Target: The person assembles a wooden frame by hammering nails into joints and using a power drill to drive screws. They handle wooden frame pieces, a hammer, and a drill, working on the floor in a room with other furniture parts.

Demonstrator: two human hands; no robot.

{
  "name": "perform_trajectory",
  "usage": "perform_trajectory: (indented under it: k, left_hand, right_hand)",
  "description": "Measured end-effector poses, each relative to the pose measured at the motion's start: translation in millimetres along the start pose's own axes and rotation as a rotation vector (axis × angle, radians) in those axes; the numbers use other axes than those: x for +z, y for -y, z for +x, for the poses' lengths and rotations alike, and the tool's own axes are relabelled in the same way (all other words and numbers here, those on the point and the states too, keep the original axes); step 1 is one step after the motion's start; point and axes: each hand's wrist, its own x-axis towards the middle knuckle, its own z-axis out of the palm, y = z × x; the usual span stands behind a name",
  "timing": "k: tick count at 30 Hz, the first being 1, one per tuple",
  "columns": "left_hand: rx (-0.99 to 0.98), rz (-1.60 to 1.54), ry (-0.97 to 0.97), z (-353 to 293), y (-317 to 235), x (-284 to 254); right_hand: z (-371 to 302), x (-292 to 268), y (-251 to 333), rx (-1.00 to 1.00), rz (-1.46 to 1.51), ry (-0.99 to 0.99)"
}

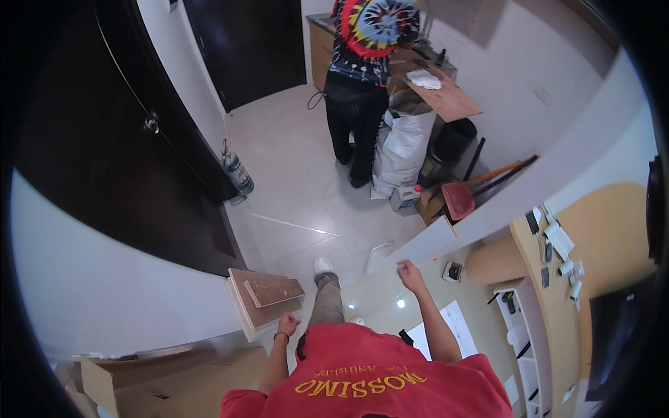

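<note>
My left hand (288, 324) hangs low at my side with its fingers curled, and nothing shows in it. It is nearest to several brown wood boards (259, 299) leaning at the foot of the left wall. Out in front to the right, my right hand (410, 275) is raised with its fingers drawn together. Nothing shows in that hand either. It is close to the end of a low white wall (421, 247), and I cannot tell whether they touch. One of my feet, in a white shoe (323, 265), is forward on the glossy tile floor.
Another person (359, 104) stands ahead at a counter with a wooden board (446, 97). Beside them are a white sack (401, 153), a jug (405, 198) and a red dustpan (458, 200). A green cylinder (237, 169) stands by the dark door (125, 139); a cardboard box (174, 383) lies lower left.
</note>
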Motion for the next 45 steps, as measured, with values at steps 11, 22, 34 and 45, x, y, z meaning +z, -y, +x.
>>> perform_trajectory:
  k: [11, 22, 34, 45]
  left_hand:
    - [-0.179, 0.053, -0.091, 250.3, -141.3, -73.0]
    - [-0.067, 0.029, -0.172, 450.8, -253.3, -255.7]
    - [0.026, 0.116, -0.202, 783.9, -341.4, -373.4]
    - [0.277, 0.438, 0.328, 1035.6, -481.7, -443.0]
  right_hand:
    - [294.2, 96.4, 208.4, -0.229, -0.089, 0.652]
    - [500.7, 188.4, 385.0, -0.270, 0.103, 0.836]
    - [775.8, 244.3, 478.4, -0.216, 0.094, 0.697]
    - [900.3, 228.8, 510.1, 0.171, 0.277, 0.299]
